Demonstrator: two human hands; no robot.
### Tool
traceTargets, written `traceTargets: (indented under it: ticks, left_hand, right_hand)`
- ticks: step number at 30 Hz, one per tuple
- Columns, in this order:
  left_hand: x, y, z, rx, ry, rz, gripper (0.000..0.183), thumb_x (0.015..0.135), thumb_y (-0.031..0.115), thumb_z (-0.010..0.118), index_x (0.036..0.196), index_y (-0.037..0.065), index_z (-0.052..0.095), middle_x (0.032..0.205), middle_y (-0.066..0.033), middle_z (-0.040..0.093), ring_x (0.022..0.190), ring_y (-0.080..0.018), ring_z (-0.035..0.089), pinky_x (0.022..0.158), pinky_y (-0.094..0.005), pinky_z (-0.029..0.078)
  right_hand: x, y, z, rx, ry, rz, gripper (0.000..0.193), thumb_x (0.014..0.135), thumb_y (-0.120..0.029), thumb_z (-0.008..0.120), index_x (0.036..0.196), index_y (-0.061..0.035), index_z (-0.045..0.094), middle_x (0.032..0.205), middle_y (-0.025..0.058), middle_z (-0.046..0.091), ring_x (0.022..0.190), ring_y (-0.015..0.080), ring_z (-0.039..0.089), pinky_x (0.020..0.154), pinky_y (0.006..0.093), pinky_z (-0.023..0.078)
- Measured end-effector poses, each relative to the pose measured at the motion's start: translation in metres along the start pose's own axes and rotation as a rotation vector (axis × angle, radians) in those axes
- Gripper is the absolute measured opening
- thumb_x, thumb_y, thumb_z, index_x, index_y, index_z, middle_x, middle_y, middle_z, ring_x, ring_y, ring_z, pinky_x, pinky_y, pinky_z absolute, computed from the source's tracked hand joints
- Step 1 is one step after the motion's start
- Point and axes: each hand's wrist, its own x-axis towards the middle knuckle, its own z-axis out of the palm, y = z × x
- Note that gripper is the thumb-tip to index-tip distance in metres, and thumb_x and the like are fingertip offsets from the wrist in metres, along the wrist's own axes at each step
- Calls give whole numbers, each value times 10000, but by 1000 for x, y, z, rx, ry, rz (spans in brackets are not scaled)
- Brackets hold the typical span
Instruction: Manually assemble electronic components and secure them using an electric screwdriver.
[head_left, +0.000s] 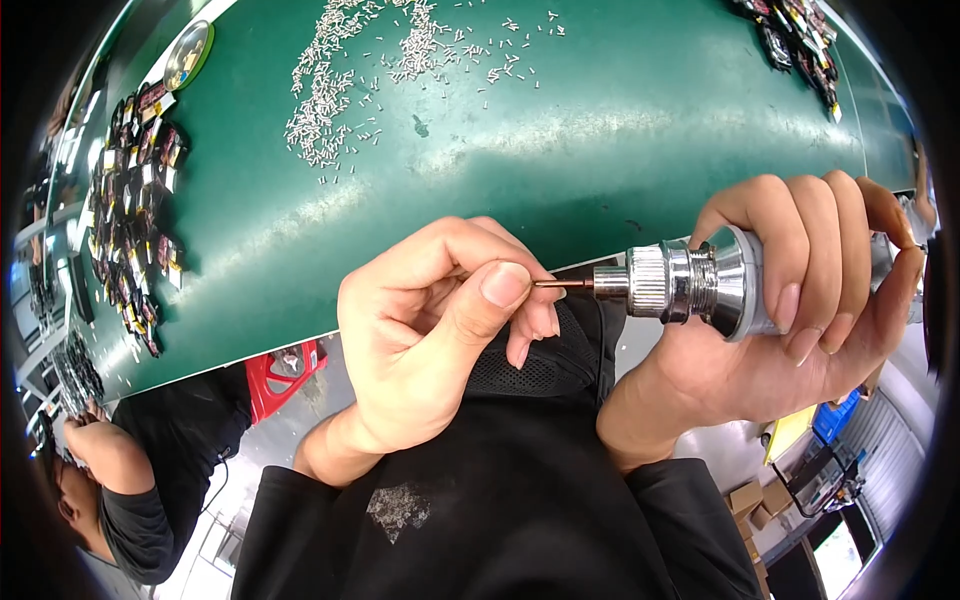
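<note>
My right hand (pixel 800 290) is wrapped round a silver power screwdriver (pixel 735 280) with a ribbed metal collar, held level above the table's near edge. A thin copper-coloured bit (pixel 572 284) sticks out of its nose toward the left. At the bit's far end, the thumb and forefinger of my left hand (pixel 440 320) are pinched together on the tip. Whether a small part sits between those fingertips is hidden. The left hand's other fingers are loosely curled below the bit.
Many small silver screws or pins (pixel 325 110) lie scattered on the green table (pixel 560 170). Dark packaged parts form heaps at left (pixel 135 220) and far right (pixel 795 40). A round dish (pixel 188 55) stands far left. A co-worker (pixel 130 480) sits at left, near a red stool (pixel 283 375).
</note>
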Motion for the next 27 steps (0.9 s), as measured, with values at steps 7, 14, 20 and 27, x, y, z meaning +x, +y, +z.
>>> traceTargets:
  ticks: [7, 14, 20, 27]
  left_hand:
    - [-1, -3, 5, 41, 46, -1, 266, 957, 171, 536, 818, -55, 525, 736, -146, 545, 571, -165, 512, 419, -250, 405]
    - [-3, -6, -3, 182, 33, 102, 96, 915, -21, 536, 854, -68, 592, 798, -115, 621, 632, -80, 551, 523, -190, 432]
    - [0, -5, -4, 558, -28, 230, 37, 811, -81, 610, 787, -61, 590, 712, -115, 606, 590, -159, 557, 520, -260, 436]
    - [16, 0, -9, 683, -166, 232, 176, 925, 50, 547, 860, -105, 595, 798, -162, 627, 617, -141, 542, 532, -235, 428]
  right_hand:
    - [0, -2, 0, -35, -11, -5, 123, 884, -157, 552, 937, -53, 515, 509, -48, 397, 407, 56, 367, 458, 212, 363]
    - [0, -3, -1, -57, -58, 34, 136, 897, -163, 534, 949, -41, 507, 509, -45, 392, 400, 66, 373, 452, 230, 363]
    - [-1, -4, -13, -44, -89, 81, 170, 925, -167, 506, 990, -10, 512, 527, -32, 388, 416, 76, 373, 479, 246, 374]
    - [11, -1, -25, -12, -82, 80, 175, 943, -154, 487, 980, 11, 533, 540, -29, 384, 435, 76, 378, 495, 243, 364]
